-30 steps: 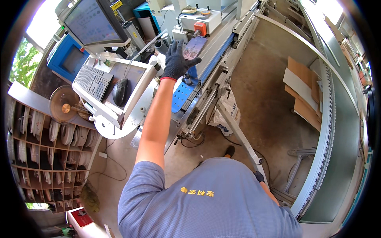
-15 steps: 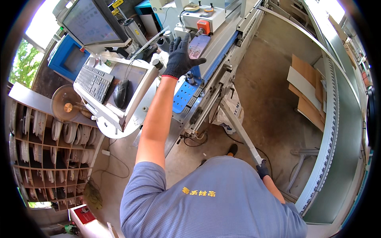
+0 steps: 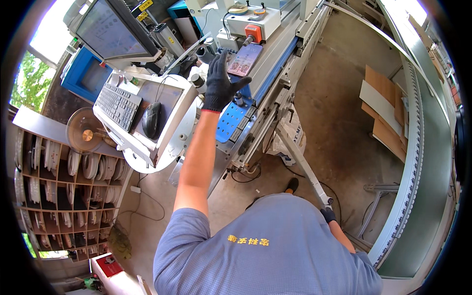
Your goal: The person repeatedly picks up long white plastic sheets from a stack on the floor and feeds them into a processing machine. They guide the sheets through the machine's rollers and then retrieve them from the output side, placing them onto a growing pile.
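Note:
My left hand [image 3: 220,87], in a black knitted glove with a red cuff edge, is held above the machine bed with fingers stretched and thumb apart. It grips nothing. Just right of its fingers lies a phone [image 3: 245,60] with a lit screen. Beneath and beside the thumb sits a blue perforated plate [image 3: 230,122] with a dark knob [image 3: 239,100]. My right hand [image 3: 328,215], also gloved in black, is low on the right at the end of a slanting grey metal bar [image 3: 304,164]. Its fingers are mostly hidden, so their hold on the bar is unclear.
A keyboard [image 3: 118,105] and black mouse [image 3: 151,119] rest on a tray at left, below a monitor [image 3: 115,29]. An orange-red switch [image 3: 253,33] juts from a white box. Cardboard sheets [image 3: 386,105] lean at right; a compartment rack [image 3: 69,191] stands at lower left.
My left hand has drawn back slightly toward me, uncovering more of the phone. My right hand has shifted a little downward at the bar's end. The whole view has moved slightly.

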`<state>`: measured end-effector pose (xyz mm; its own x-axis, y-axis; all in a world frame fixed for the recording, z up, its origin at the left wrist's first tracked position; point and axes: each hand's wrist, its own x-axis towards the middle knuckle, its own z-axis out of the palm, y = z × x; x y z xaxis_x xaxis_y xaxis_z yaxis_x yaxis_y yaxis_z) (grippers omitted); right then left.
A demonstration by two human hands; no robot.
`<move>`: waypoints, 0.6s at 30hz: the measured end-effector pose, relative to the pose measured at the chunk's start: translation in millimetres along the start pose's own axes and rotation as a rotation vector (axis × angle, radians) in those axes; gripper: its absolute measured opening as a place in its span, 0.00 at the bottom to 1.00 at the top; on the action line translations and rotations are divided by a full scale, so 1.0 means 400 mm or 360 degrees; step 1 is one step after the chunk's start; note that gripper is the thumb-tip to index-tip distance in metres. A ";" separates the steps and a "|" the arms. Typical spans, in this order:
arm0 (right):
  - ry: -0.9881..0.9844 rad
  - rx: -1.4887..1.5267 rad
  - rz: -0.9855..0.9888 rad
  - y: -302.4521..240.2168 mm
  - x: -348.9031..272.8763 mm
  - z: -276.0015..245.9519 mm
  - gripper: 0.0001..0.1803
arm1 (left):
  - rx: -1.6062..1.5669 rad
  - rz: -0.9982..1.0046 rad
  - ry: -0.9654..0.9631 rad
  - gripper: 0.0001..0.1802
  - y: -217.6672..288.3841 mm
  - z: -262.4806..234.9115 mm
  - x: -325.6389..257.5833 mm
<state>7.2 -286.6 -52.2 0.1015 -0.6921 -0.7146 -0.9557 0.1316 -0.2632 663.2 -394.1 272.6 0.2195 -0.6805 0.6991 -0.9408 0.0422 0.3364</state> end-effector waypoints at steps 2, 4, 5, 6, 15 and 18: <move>0.0049 0.0103 0.0046 0.002 0.002 0.004 0.30 | -0.0047 -0.0036 0.0069 0.56 0.002 -0.001 -0.042; 0.0059 0.0158 0.0071 -0.002 -0.002 0.001 0.30 | -0.0234 -0.0125 0.0168 0.50 0.030 -0.015 -0.087; 0.0045 0.0166 0.0079 -0.004 -0.004 -0.001 0.30 | -0.0274 -0.0165 0.0209 0.48 0.045 -0.016 -0.115; 0.0027 0.0173 0.0076 -0.010 -0.004 -0.003 0.30 | -0.0302 -0.0205 0.0252 0.46 0.058 -0.023 -0.147; 0.0070 -0.0556 -0.0978 0.134 0.133 0.115 0.10 | 0.0104 -0.0682 0.0593 0.31 0.055 -0.145 -0.649; 0.0044 -0.0542 -0.1001 0.071 0.072 0.096 0.10 | 0.0493 -0.0903 0.0455 0.30 -0.009 -0.177 -0.851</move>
<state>-6.6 -275.7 -105.2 0.6588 -0.5824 -0.4763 -0.7521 -0.5241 -0.3996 610.0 -110.8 77.9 0.7170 -0.3153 0.6216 -0.6821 -0.5012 0.5325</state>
